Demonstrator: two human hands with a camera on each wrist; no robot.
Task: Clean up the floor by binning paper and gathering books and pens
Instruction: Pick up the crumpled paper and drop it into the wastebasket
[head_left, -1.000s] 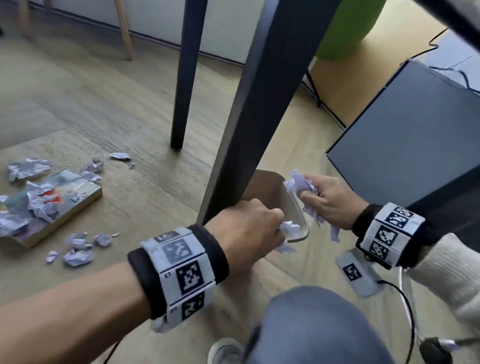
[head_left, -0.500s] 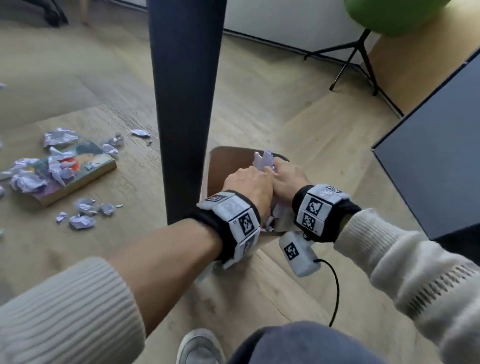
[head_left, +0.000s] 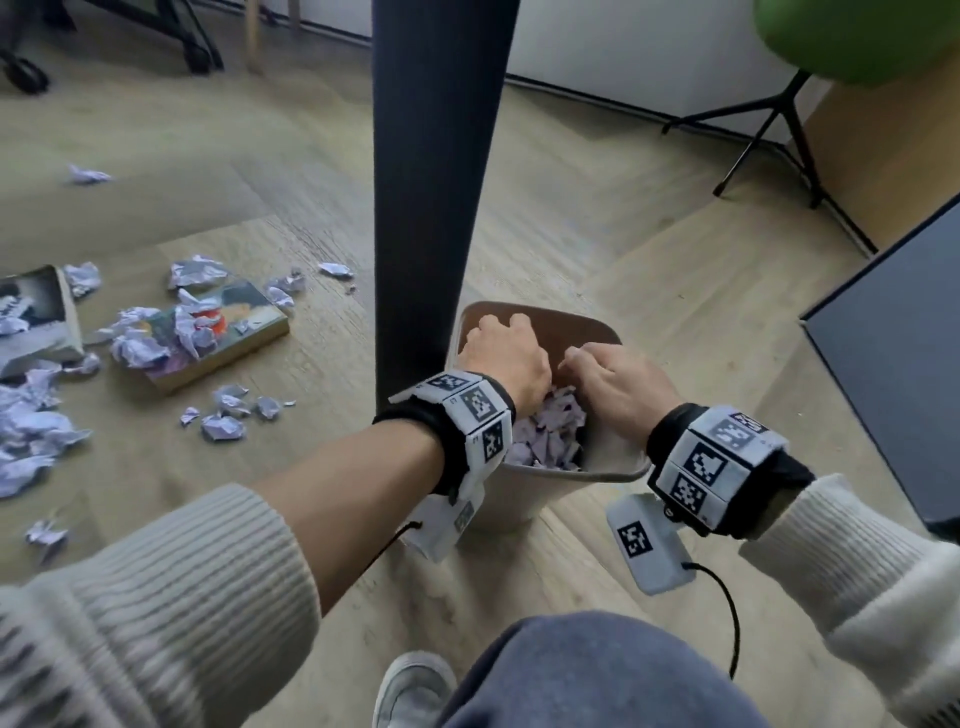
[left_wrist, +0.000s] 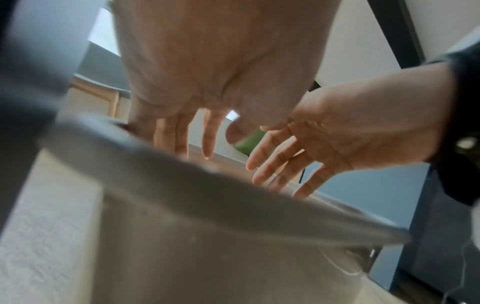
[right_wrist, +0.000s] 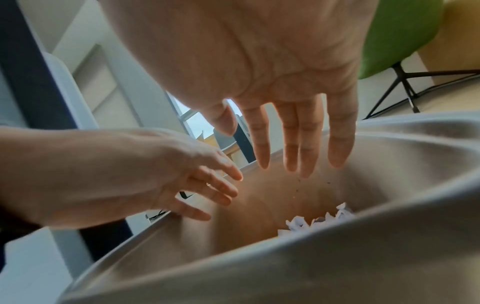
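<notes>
A beige bin (head_left: 597, 470) stands on the wood floor beside a dark table leg, with crumpled white paper (head_left: 548, 434) lying inside it. Both my hands hover over its mouth. My left hand (head_left: 506, 353) has its fingers spread and holds nothing; the right wrist view shows it (right_wrist: 207, 191) above the rim. My right hand (head_left: 605, 371) is also empty, its fingers (right_wrist: 293, 144) straight and pointing down into the bin (right_wrist: 389, 164). To the left, a colourful book (head_left: 228, 332) lies on the floor under paper scraps (head_left: 140, 343). A second book (head_left: 34, 317) sits at the left edge.
The dark table leg (head_left: 431, 197) rises just left of the bin. More paper balls (head_left: 223, 415) are scattered on the floor at left. A dark panel (head_left: 893, 374) stands at right, and a green chair (head_left: 857, 36) on black legs at the back right.
Both hands held crumpled paper a second ago. They moved over the bin, let the paper fall in, and now hang empty above it.
</notes>
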